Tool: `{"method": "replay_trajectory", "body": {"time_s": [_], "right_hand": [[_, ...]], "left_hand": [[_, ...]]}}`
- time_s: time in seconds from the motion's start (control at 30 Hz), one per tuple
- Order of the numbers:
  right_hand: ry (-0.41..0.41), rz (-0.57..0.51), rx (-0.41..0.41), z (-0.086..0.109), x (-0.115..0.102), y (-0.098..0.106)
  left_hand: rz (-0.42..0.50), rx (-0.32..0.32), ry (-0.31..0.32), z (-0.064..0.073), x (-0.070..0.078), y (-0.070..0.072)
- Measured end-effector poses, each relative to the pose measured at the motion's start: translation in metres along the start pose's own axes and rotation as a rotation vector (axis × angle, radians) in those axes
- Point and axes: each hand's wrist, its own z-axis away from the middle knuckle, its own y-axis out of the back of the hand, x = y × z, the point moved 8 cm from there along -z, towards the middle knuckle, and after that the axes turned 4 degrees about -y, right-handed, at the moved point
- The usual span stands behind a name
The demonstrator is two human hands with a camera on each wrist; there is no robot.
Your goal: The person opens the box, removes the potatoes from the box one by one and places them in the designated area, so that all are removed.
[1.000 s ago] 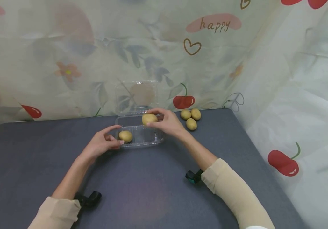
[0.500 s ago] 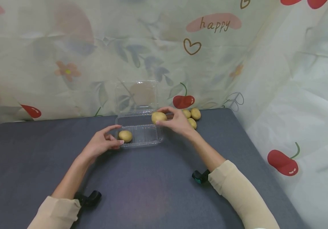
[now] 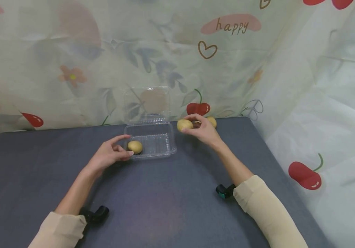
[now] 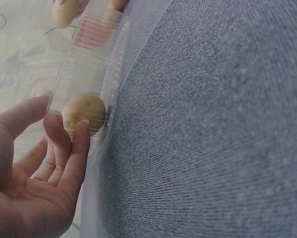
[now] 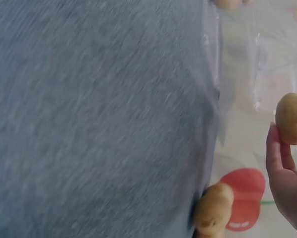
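My right hand (image 3: 205, 131) holds a yellow potato (image 3: 185, 125) between thumb and fingers, raised just right of a clear plastic clamshell box (image 3: 172, 151). The right wrist view shows this held potato (image 5: 291, 119) at its right edge. The box lies with its lid (image 3: 148, 103) standing up at the back. Inside, at the left end, rests another potato (image 3: 135, 147), seen through the plastic wall in the left wrist view. My left hand (image 3: 110, 151) grips the box's left end, index fingertip at the back corner and thumb at the front corner.
More potatoes (image 3: 211, 121) lie at the table's back right, partly hidden behind my right hand; the right wrist view shows potatoes (image 5: 213, 210) there too. A printed curtain (image 3: 103, 69) hangs along the back edge of the dark cloth-covered table (image 3: 152, 199). A thin wire loop (image 3: 255, 107) is at the back right corner.
My right hand has moved right with its potato, from above the box to beyond its right side, covering more of the potatoes behind. The left hand stays in place.
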Motion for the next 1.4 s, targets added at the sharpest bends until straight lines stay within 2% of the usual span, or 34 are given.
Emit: {"method": "replay_trajectory", "body": {"time_s": [0.13,0.23,0.37,0.47,0.8,1.03,1.27,1.4], "right_hand": [[-0.007,0.009,0.039,-0.001,0.011,0.008],[0.037,0.008,0.071,0.0,0.014,0.014],[0.056,0.004,0.09,0.013,-0.008,0.021],[0.035,-0.002,0.092,0.023,-0.023,0.026],[0.028,0.004,0.134,0.029,-0.015,0.046],[0.013,0.022,0.154,0.032,0.002,0.061],[-0.023,0.036,0.198,0.026,0.047,0.081],[-0.064,0.053,0.23,0.031,0.061,0.09]], "left_hand": [[-0.006,0.003,0.003,0.001,-0.001,0.0],[-0.007,0.006,0.006,0.001,-0.002,0.001],[-0.004,0.007,0.009,0.002,-0.001,0.002],[-0.001,0.007,0.011,0.002,0.0,0.003],[0.002,0.007,0.009,0.002,0.0,0.004],[0.0,0.008,0.016,0.002,-0.001,0.004],[0.004,0.002,0.026,0.001,-0.002,0.003],[0.03,-0.015,0.018,0.0,-0.002,0.001]]}}
